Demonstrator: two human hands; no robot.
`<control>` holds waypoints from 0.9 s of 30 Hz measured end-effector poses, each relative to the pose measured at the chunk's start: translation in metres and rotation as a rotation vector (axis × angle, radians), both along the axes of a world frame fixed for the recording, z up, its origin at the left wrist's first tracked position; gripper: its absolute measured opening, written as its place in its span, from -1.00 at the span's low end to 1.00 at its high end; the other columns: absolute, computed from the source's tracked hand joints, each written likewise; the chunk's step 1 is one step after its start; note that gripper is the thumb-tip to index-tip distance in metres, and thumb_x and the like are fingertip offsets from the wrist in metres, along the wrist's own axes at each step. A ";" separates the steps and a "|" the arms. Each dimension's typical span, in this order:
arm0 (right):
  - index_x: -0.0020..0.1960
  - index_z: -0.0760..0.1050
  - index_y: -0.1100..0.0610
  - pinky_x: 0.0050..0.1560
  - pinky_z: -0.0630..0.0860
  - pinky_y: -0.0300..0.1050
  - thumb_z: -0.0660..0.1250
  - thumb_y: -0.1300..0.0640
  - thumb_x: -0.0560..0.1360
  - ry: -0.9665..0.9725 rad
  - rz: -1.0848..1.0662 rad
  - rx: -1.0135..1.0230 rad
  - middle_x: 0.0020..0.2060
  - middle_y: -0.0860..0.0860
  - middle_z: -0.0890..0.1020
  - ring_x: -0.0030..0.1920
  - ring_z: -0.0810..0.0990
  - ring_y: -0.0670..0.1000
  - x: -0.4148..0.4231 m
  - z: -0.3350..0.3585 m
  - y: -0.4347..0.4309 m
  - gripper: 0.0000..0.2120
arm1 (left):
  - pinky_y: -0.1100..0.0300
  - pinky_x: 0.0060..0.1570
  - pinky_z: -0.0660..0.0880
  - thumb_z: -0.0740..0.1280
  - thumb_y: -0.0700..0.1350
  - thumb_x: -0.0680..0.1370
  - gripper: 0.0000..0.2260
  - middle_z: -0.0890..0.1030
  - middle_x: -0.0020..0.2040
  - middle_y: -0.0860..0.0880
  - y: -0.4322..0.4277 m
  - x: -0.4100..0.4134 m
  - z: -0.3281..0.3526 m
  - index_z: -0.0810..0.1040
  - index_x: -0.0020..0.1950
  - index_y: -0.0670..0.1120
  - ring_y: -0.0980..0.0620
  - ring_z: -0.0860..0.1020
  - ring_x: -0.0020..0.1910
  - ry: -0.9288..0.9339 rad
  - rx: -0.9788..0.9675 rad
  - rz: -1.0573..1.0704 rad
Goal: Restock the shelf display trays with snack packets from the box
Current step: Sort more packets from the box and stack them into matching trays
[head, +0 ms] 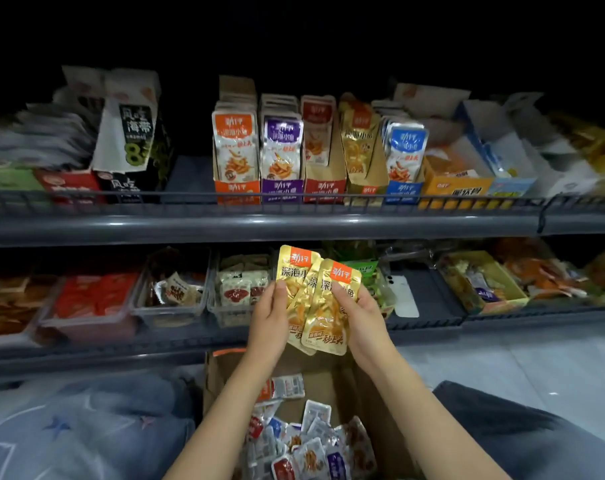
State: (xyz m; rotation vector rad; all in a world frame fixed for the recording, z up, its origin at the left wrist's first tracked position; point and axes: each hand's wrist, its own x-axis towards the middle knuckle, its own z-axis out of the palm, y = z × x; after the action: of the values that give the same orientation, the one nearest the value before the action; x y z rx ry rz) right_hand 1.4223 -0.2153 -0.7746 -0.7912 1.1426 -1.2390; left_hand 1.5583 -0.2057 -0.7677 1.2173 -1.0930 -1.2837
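Both hands hold a small fan of gold packets (pixel 320 299) in front of the lower shelf (pixel 155 337). The packets are glossy foil, flat and rectangular with rounded corners, each with an orange label at the top; they overlap one another, three or so, tilted slightly. The left hand (pixel 271 315) grips the fan's left edge with the thumb laid across the foil face; the right hand (pixel 363 315) clasps the right edge, thumb likewise on top. Both forearms are bare.

Below the hands stands an open cardboard box (pixel 224 375) of plain brown board, flaps up. Loose packets (pixel 304 445) lie heaped inside, shiny, in white, red, blue and purple.

On the upper shelf (pixel 259 223), a grey metal ledge with a low wire rail, a row of upright cardboard trays (pixel 323 190) stands side by side, fronts orange, purple, red, gold and blue. The packets in them stand on edge. The gold tray (pixel 365 188) holds matching foil packets and looks only partly filled.

The lower shelf carries clear plastic tubs (pixel 171 306) with rounded rims, holding crumpled wrapped snacks. Denim-clad knees (pixel 86 427) flank the box on a pale, smooth floor (pixel 501 362).
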 end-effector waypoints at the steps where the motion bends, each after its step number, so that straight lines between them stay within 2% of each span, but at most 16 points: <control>1: 0.20 0.47 0.13 0.05 0.58 0.07 0.28 0.14 0.55 0.002 -0.011 -0.016 0.04 0.11 0.67 0.03 0.66 0.12 0.000 0.007 -0.003 -0.77 | 0.54 -0.23 0.40 0.09 -0.01 0.64 -0.85 0.48 -0.06 0.30 -0.002 0.002 0.006 0.43 0.11 0.07 0.43 0.49 -0.14 0.014 -0.007 -0.024; 4: 0.23 0.43 0.11 -0.02 0.60 0.02 0.30 0.16 0.54 0.007 -0.024 -0.070 0.05 0.10 0.67 0.02 0.67 0.09 0.002 0.028 -0.012 -0.73 | 0.39 -0.17 0.53 0.26 -0.01 0.57 -0.88 0.65 -0.01 0.09 -0.007 0.003 0.024 0.50 0.08 0.09 0.27 0.62 -0.10 -0.049 -0.037 -0.167; 7: 0.30 0.34 0.07 -0.09 0.59 -0.11 0.34 0.17 0.51 0.051 -0.051 -0.135 0.07 0.06 0.63 0.02 0.66 0.02 0.007 0.048 -0.020 -0.61 | 0.21 0.02 0.56 0.34 -0.01 0.53 -0.75 0.63 0.07 0.12 -0.013 0.002 0.039 0.45 0.19 0.16 0.22 0.61 0.01 -0.205 -0.089 -0.256; 10: 0.38 0.23 -0.13 0.05 0.59 -0.03 0.36 0.20 0.49 0.036 -0.078 -0.210 0.15 0.04 0.57 0.11 0.62 0.04 0.008 0.066 -0.028 -0.44 | 0.13 0.17 0.51 0.27 0.09 0.54 -0.60 0.56 0.19 0.18 -0.021 0.002 0.056 0.32 0.37 0.18 0.23 0.55 0.14 -0.227 -0.116 -0.345; 12: 0.39 0.23 -0.20 0.13 0.56 0.01 0.35 0.22 0.49 0.016 -0.069 -0.267 0.23 0.03 0.52 0.18 0.58 0.05 0.008 0.078 -0.033 -0.40 | 0.06 0.13 0.54 0.21 0.17 0.50 -0.53 0.52 0.26 0.16 -0.025 0.000 0.068 0.22 0.40 0.25 0.17 0.54 0.18 -0.192 -0.112 -0.432; 13: 0.39 0.26 -0.19 0.10 0.58 -0.03 0.32 0.24 0.51 0.018 -0.066 -0.296 0.25 0.03 0.51 0.19 0.57 0.04 0.007 0.085 -0.036 -0.43 | 0.03 0.01 0.59 0.21 0.18 0.49 -0.52 0.51 0.27 0.13 -0.028 0.000 0.074 0.19 0.40 0.27 0.12 0.58 0.15 -0.147 -0.091 -0.464; 15: 0.37 0.33 -0.12 0.01 0.60 -0.15 0.27 0.27 0.54 0.028 -0.071 -0.344 0.25 0.01 0.51 0.17 0.57 0.00 0.006 0.099 -0.040 -0.51 | 0.04 -0.25 0.62 0.22 0.14 0.51 -0.56 0.52 0.24 0.09 -0.033 -0.001 0.087 0.22 0.38 0.28 0.05 0.63 0.07 -0.062 -0.051 -0.487; 17: 0.37 0.34 -0.11 -0.02 0.60 -0.18 0.24 0.28 0.55 0.049 -0.078 -0.389 0.27 -0.02 0.49 0.17 0.57 -0.02 0.003 0.110 -0.045 -0.53 | 0.09 -0.33 0.61 0.22 0.07 0.55 -0.64 0.56 0.20 0.06 -0.039 -0.003 0.099 0.28 0.34 0.25 0.05 0.65 0.00 -0.028 -0.047 -0.468; 21: 0.33 0.35 -0.19 0.03 0.58 -0.20 0.24 0.25 0.56 0.150 -0.101 -0.459 0.30 -0.06 0.46 0.21 0.53 -0.07 -0.004 0.131 -0.057 -0.54 | 0.07 -0.20 0.62 0.26 0.07 0.55 -0.72 0.65 0.06 0.06 -0.056 -0.010 0.113 0.42 0.26 0.12 0.08 0.66 -0.04 -0.080 -0.150 -0.354; 25: 0.32 0.27 -0.30 0.07 0.57 -0.17 0.28 0.23 0.54 0.246 -0.055 -0.544 0.34 -0.11 0.40 0.26 0.48 -0.09 -0.012 0.149 -0.069 -0.47 | 0.24 -0.18 0.57 0.31 0.01 0.54 -0.76 0.67 0.00 0.02 -0.076 -0.012 0.127 0.52 0.17 -0.02 0.09 0.65 -0.04 -0.143 -0.208 -0.329; 27: 0.31 0.22 -0.35 0.04 0.58 -0.15 0.30 0.22 0.52 0.268 -0.014 -0.547 0.33 -0.10 0.38 0.25 0.49 -0.08 -0.016 0.155 -0.075 -0.42 | 0.35 -0.11 0.52 0.28 -0.01 0.57 -0.83 0.66 0.01 0.08 -0.083 -0.013 0.135 0.52 0.14 0.03 0.16 0.63 -0.01 -0.183 -0.253 -0.349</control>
State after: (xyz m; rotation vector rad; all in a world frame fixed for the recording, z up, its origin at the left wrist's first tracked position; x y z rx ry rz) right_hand 1.4067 -0.2905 -0.6194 -1.3929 1.0250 -1.5142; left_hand 1.5451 -0.2892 -0.6323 0.9949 -1.6037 -1.2588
